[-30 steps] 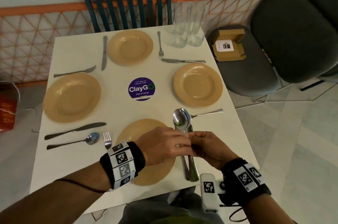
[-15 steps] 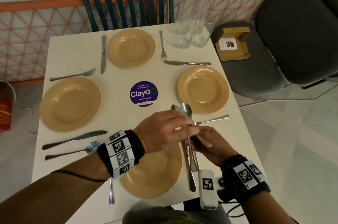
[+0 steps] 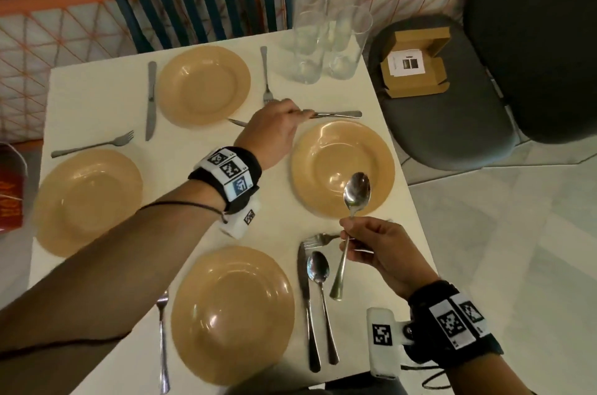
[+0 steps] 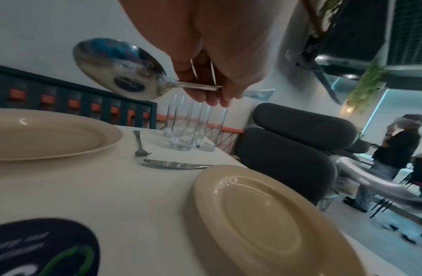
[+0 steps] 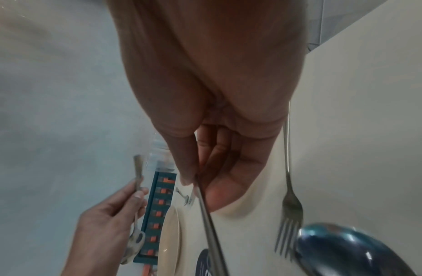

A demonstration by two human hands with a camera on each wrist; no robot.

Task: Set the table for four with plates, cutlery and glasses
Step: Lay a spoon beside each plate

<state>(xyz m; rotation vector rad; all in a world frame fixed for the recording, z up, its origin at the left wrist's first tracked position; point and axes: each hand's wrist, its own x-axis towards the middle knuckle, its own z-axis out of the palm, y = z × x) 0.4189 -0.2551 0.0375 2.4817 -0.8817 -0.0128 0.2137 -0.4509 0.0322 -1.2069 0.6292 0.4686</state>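
Four tan plates stand on the white table (image 3: 106, 94). My left hand (image 3: 284, 118) reaches over the far-right corner and pinches the handle of a spoon (image 4: 118, 69), held in the air above a knife (image 4: 172, 164) on the table between the far plate (image 3: 203, 84) and the right plate (image 3: 323, 149). My right hand (image 3: 347, 230) pinches a second spoon (image 3: 357, 191) by its handle, bowl up over the right plate's near rim. Beside the near plate (image 3: 232, 314) lie a knife (image 3: 307, 307), a spoon (image 3: 319, 291) and a fork (image 3: 163, 339).
Several empty glasses (image 3: 326, 46) stand grouped at the table's far right corner. A fork (image 3: 318, 239) lies under my right hand. The left plate (image 3: 87, 197) and far plate have cutlery beside them. A grey chair with a cardboard box (image 3: 413, 65) stands to the right, and a person stands beyond it.
My hands have parted. The left hand carried one spoon away to the far right corner, the right hand lifted another over the right plate, and a spoon now lies by the near knife.
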